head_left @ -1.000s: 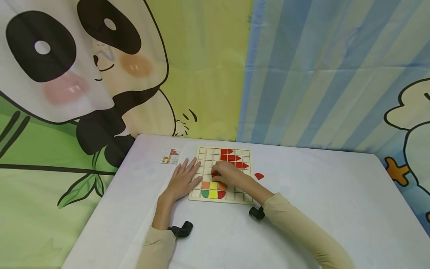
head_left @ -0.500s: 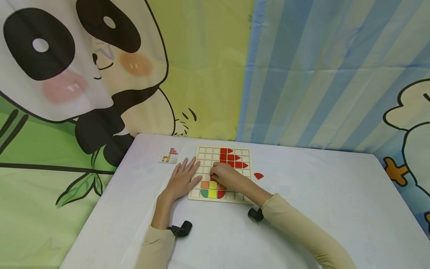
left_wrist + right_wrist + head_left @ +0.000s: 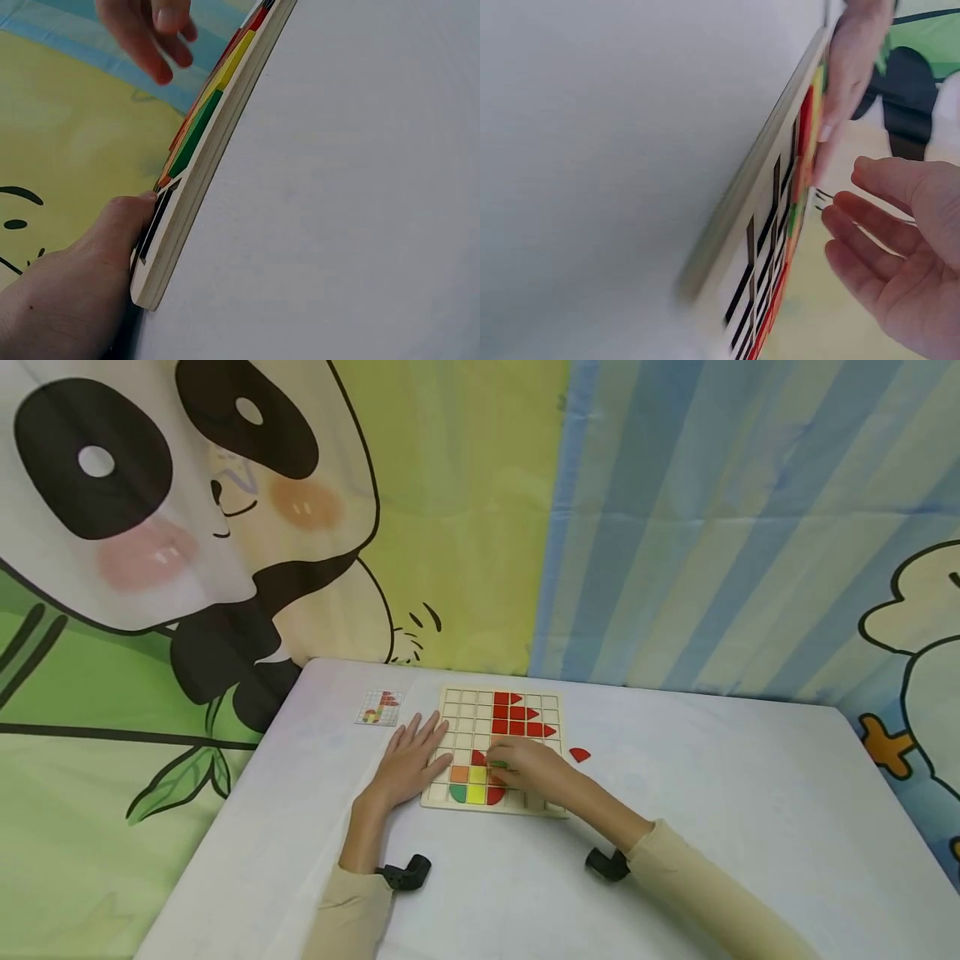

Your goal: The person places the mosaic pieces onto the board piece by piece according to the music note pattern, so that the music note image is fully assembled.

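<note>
A wooden grid board (image 3: 463, 724) lies on the table, with coloured pieces set in its cells. Flat on its left edge rests my left hand (image 3: 406, 763), fingers spread straight. The left wrist view shows the left thumb (image 3: 124, 225) at the board's rim. Over the board's middle hovers my right hand (image 3: 534, 768), its relaxed fingers apart from the thumb and holding nothing in the right wrist view. Near its fingertips are a red quarter-round piece (image 3: 478, 758) and a partly hidden green piece (image 3: 498, 764). Yellow squares (image 3: 476, 793) sit in the lower rows.
A loose red quarter-round piece (image 3: 580, 754) lies on the table just right of the board. Left of the board is a small pattern card (image 3: 379, 707) with a coloured grid. The white table (image 3: 712, 793) backs onto a printed curtain (image 3: 480, 510).
My right hand has drawn back to the right and its fingers have loosened, uncovering the red quarter-round piece and part of a green one. My left hand stays put.
</note>
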A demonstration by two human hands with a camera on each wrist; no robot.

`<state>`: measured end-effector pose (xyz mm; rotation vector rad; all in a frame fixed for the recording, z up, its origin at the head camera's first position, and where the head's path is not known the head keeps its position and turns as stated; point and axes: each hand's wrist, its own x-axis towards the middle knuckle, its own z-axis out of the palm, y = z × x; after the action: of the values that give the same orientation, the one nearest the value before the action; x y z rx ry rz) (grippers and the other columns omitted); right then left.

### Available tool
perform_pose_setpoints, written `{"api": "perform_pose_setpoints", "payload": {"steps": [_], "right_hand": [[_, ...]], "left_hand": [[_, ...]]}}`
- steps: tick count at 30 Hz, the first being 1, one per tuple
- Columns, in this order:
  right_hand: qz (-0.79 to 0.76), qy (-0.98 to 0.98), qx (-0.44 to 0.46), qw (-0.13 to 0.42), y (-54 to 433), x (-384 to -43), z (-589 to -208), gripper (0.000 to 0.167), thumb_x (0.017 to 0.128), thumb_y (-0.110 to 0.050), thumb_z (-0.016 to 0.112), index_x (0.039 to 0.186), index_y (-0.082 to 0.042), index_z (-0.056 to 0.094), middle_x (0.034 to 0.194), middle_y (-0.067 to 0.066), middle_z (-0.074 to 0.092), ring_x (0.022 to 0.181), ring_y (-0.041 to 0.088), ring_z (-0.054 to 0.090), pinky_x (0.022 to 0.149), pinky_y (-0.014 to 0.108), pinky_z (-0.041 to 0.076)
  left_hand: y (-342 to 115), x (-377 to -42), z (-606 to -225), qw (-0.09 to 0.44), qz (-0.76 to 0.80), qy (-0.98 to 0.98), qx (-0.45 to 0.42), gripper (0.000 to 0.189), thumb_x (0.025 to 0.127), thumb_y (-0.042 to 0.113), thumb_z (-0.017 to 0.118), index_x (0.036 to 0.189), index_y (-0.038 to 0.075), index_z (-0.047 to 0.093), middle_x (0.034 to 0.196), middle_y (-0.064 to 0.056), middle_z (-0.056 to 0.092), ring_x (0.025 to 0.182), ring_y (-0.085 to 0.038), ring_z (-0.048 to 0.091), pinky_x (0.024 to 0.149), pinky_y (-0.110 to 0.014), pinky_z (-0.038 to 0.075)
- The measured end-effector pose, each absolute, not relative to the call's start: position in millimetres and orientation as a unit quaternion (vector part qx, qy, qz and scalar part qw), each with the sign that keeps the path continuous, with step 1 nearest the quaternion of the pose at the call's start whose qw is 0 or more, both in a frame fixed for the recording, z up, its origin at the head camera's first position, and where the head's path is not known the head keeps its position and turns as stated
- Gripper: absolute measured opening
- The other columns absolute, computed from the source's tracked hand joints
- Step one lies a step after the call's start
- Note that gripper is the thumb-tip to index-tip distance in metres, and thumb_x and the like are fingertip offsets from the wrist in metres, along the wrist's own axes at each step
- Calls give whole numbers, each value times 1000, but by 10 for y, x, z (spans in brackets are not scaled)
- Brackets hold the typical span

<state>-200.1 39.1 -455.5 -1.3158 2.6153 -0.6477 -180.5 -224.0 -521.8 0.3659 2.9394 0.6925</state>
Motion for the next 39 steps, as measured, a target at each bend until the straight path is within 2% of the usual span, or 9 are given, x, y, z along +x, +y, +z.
{"api": "perform_pose_setpoints", "payload": {"steps": [5,13,16,20,25,32,39], "right_hand": [[-256,870,-415,74,829,-1823,-4557,18,95,-11,75,113,-7,78,115,5,74,107,23,70,90,34,61],[-284,880,-377,57,1397,-1694,-4618,17,93,-5,75,110,-5,76,106,3,74,92,16,69,79,30,59],[-288,886,-358,63,1518,-1668,-4630,21,91,-2,75,112,-1,75,108,7,74,89,15,70,77,28,60],[-291,894,-334,64,1595,-1672,-4601,29,89,0,77,118,2,72,112,14,74,87,18,72,75,29,61],[-286,902,-319,61,1594,-1727,-4527,36,89,-2,78,124,3,69,115,16,74,87,21,73,76,33,62],[-282,909,-303,51,1572,-1853,-4460,33,92,-2,75,124,2,70,117,16,72,90,23,74,78,38,63],[-226,937,-262,39,1499,-2016,-4449,36,93,-8,76,127,4,69,119,20,69,94,30,73,74,39,62]], "left_hand": [[-2241,-1820,-5202,42,229,965,119,70,107,46,49,165,15,26,175,-7,13,162,-36,2,130,-59,3],[-2246,-1820,-5204,41,229,966,115,71,107,46,49,165,14,25,175,-7,12,162,-36,1,129,-59,3],[-2241,-1816,-5210,41,231,965,114,71,107,46,50,165,14,25,175,-7,12,162,-36,1,129,-59,3],[-2236,-1813,-5221,41,235,965,113,71,107,46,50,165,14,26,175,-7,13,162,-36,1,129,-59,3],[-2227,-1812,-5238,41,234,965,114,71,107,47,49,165,15,26,175,-6,13,162,-36,1,129,-59,3],[-2210,-1815,-5256,44,233,964,118,70,107,47,48,166,15,25,175,-6,12,162,-36,1,129,-59,3],[-2207,-1807,-5244,49,230,965,119,70,108,47,47,166,16,24,175,-6,11,163,-35,1,130,-59,3]]}}
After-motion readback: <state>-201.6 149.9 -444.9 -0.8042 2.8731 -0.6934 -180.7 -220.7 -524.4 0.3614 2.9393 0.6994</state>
